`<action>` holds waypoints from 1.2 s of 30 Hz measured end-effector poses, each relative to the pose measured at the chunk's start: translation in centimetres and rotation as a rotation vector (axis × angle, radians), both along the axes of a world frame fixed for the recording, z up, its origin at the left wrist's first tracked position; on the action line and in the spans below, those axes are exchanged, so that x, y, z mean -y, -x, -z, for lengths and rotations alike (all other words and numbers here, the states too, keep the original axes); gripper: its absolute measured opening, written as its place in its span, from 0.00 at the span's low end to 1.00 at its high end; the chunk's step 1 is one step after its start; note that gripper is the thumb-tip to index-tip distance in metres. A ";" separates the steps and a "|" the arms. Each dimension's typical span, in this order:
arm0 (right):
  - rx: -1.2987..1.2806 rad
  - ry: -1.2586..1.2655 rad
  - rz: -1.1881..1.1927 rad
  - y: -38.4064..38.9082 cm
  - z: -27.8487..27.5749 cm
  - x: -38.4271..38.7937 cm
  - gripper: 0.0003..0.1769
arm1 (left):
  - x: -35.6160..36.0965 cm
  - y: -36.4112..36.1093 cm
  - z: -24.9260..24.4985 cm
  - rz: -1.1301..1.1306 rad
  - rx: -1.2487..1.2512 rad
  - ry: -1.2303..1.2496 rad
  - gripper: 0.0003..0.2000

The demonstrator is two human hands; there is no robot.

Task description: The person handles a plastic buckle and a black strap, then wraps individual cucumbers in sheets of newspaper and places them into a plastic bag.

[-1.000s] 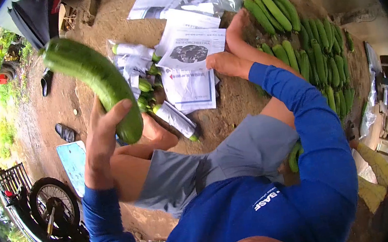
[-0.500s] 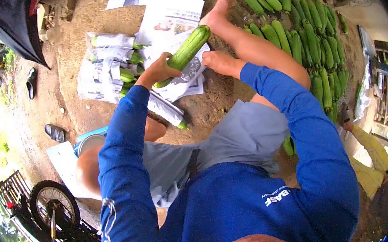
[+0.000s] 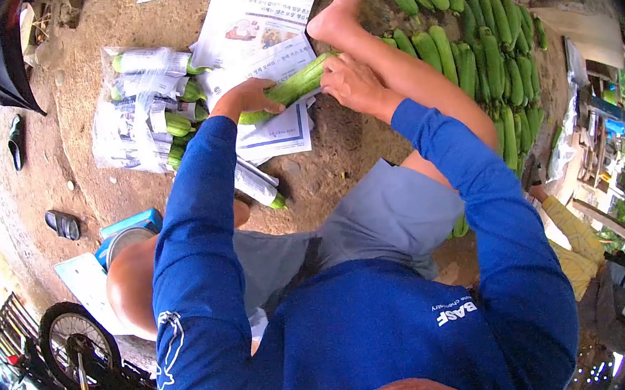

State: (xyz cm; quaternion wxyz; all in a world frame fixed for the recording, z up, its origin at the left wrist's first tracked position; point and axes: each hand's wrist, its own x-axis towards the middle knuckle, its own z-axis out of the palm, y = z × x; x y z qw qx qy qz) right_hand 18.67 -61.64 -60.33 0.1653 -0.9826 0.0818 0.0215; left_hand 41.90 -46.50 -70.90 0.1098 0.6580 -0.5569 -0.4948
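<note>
A long green cucumber-like vegetable (image 3: 293, 90) lies in my left hand (image 3: 248, 99), whose fingers wrap round its lower left end. At its upper right end my right hand (image 3: 354, 82) has its fingers curled against the tip. Sheets of printed paper (image 3: 261, 17) spread on the ground below and beyond the vegetable. Left of them, a clear plastic bag (image 3: 108, 126) holds several vegetables wrapped in printed paper. Another paper-wrapped vegetable (image 3: 257, 183) rests near my left forearm.
Several rows of green vegetables (image 3: 495, 74) lie on the ground at the right. Beside my left knee are a blue container (image 3: 147, 220) and a white board (image 3: 90, 286). A motorbike (image 3: 79, 345), sandals (image 3: 63, 224) and another person's yellow sleeve (image 3: 575, 230) also show.
My right hand has come up to the vegetable's far end and now touches it. The vegetable has tilted lower, closer to the paper. The whole view has shifted slightly.
</note>
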 end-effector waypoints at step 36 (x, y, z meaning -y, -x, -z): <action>-0.390 -0.826 0.189 -6.7 -0.9 -2.0 0.26 | -3.5 3.4 -10.0 0.016 0.729 0.787 0.38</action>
